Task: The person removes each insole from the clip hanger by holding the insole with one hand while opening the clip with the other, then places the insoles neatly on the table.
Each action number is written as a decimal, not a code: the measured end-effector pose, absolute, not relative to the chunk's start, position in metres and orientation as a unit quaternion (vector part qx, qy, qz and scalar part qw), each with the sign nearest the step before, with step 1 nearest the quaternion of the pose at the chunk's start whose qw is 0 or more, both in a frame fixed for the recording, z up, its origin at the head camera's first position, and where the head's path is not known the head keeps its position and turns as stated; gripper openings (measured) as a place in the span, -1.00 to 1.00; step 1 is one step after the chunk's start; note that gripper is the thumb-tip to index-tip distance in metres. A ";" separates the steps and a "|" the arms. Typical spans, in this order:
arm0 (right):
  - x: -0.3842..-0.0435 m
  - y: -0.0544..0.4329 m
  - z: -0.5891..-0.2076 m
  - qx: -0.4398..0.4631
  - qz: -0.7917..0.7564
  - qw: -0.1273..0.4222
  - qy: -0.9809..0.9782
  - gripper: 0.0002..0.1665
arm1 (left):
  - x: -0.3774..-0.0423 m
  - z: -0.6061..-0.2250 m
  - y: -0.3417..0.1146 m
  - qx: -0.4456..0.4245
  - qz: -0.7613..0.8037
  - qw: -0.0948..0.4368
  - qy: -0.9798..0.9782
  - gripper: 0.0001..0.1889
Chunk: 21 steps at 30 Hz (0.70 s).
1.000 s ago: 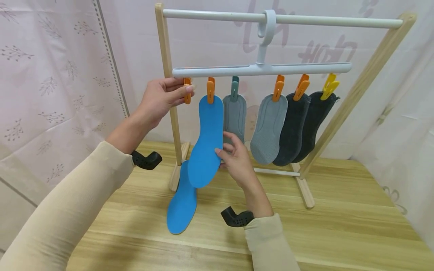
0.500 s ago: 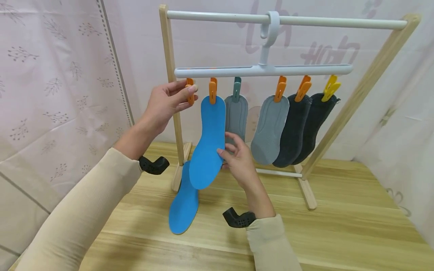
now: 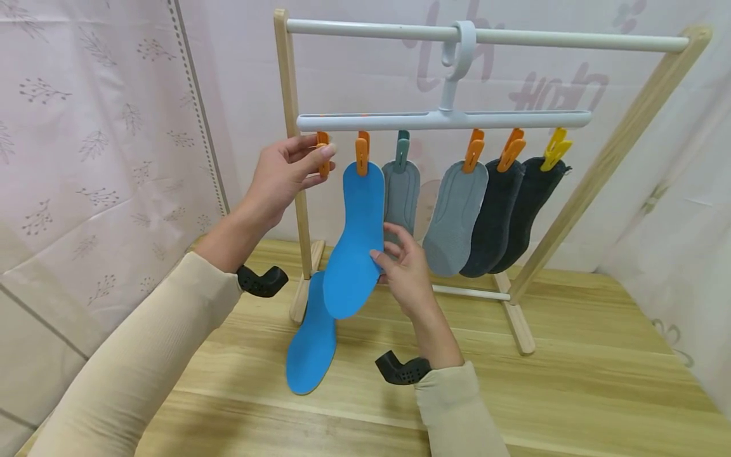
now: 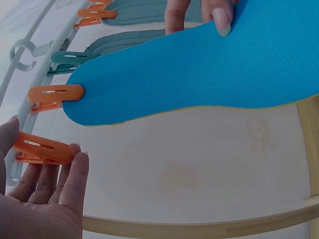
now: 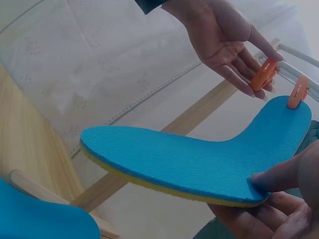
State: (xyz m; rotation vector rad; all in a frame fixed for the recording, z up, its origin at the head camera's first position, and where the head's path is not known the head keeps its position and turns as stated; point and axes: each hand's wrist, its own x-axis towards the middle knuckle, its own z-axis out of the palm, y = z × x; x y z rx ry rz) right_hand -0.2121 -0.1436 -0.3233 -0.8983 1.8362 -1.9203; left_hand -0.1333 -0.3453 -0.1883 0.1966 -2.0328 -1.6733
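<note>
A blue insole point(image 3: 361, 244) hangs by its heel from an orange clothespin point(image 3: 362, 156) on the white hanger point(image 3: 394, 121). My right hand point(image 3: 410, 276) pinches its right edge near the middle, thumb on the blue face and fingers behind; the right wrist view shows its yellow underside point(image 5: 169, 189). To the left, my left hand point(image 3: 276, 181) holds the leftmost orange clothespin point(image 4: 44, 148) between thumb and fingers, just under the hanger bar. No insole is in that clothespin. A second blue insole point(image 3: 311, 358) lies on the table, partly hidden behind the hanging one.
Right along the hanger hang two grey insoles point(image 3: 455, 222) and two black ones point(image 3: 491, 222), on green, orange and yellow clothespins point(image 3: 555, 151). A wooden rack point(image 3: 611, 158) with a white top rod point(image 3: 371, 28) carries the hanger on a wooden table point(image 3: 577, 393). Patterned curtains point(image 3: 103, 152) surround it.
The whole head view has shifted slightly, so the rack and hands appear a little further right. Both hands keep their holds on the clothespin and the blue insole.
</note>
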 end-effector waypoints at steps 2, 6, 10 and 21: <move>-0.212 -0.144 -0.323 -0.313 -0.679 0.163 0.644 -0.32 | -0.133 -0.188 -0.345 0.072 -0.611 0.249 -0.748 -0.47; -0.212 -0.145 -0.324 -0.308 -0.683 0.158 0.643 -0.32 | -0.132 -0.188 -0.345 0.070 -0.605 0.250 -0.753 -0.47; -0.212 -0.144 -0.323 -0.303 -0.684 0.158 0.644 -0.33 | -0.131 -0.188 -0.344 0.069 -0.598 0.246 -0.759 -0.45; -0.214 -0.144 -0.324 -0.296 -0.685 0.158 0.647 -0.33 | -0.114 -0.207 -0.341 0.084 -0.572 0.178 -0.796 -0.31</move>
